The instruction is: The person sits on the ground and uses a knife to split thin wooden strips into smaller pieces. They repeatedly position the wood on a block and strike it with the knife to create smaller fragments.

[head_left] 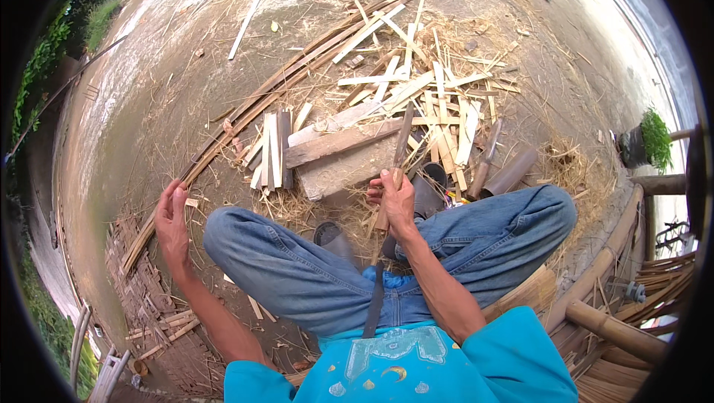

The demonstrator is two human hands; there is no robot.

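My right hand (394, 198) is closed around the tan wooden handle of a long knife (374, 302), above the gap between my knees. Its dark, flat blade appears to lie toward my lap. A dark brown stick-like piece (405, 131) rises just beyond that hand; I cannot tell whether it joins the handle. Out to the left, my left hand (172, 221) has its fingers stretched and slightly curved beside a bundle of long bamboo strips (256, 96). Whether the fingertips touch the strips is unclear.
Split bamboo slats (442, 117) are heaped ahead, beyond a wooden block (346, 161). Short slats (275, 150) stand left of it. A dark bamboo tube (512, 171) lies by my right knee. Bamboo poles (613, 329) edge the right side, near a potted plant (654, 139).
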